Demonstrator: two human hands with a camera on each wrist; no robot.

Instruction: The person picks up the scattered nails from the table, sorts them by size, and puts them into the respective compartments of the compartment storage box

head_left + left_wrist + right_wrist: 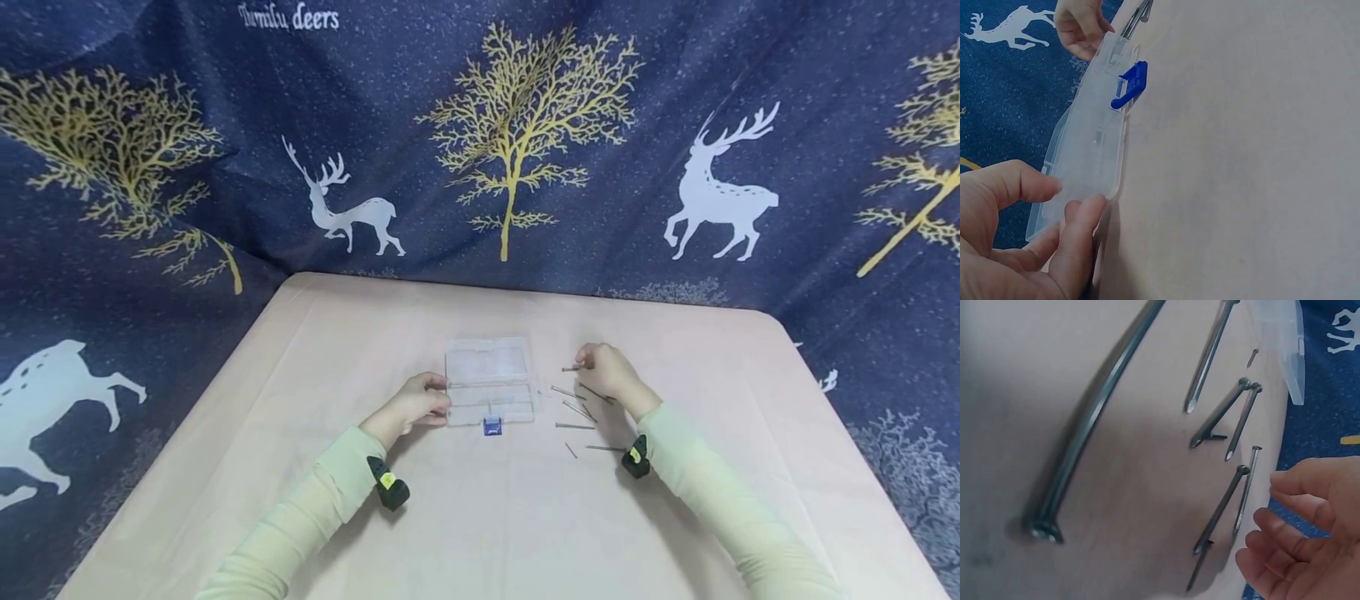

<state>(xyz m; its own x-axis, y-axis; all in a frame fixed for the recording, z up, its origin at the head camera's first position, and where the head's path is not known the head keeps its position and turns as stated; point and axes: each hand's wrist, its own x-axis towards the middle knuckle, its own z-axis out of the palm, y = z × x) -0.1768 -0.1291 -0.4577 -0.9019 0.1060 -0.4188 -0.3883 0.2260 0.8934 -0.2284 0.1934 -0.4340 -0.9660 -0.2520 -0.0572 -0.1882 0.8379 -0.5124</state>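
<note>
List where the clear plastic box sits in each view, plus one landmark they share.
Head: the box is just below the picture's centre.
Left wrist: the box is left of centre, slanting from the top toward the lower left.
Right wrist: only part of the box shows, at the top, toward the right.
Shared landmark: the dark blue curtain.

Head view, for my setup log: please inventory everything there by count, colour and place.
Cloth: 1, dark blue, deer-and-tree print, behind table
Table: 1, pale pink, below cloth
Box: 1, clear, open, mid-table
Latch: 1, blue, box's near edge
Nails: at least eight, grey, right of box
Wrist devices: 2, black and yellow, at wrists
Sleeves: 2, pale green, on arms
Left grip: 1, bare, on box's left edge
Right grip: 1, bare, beside nails
</note>
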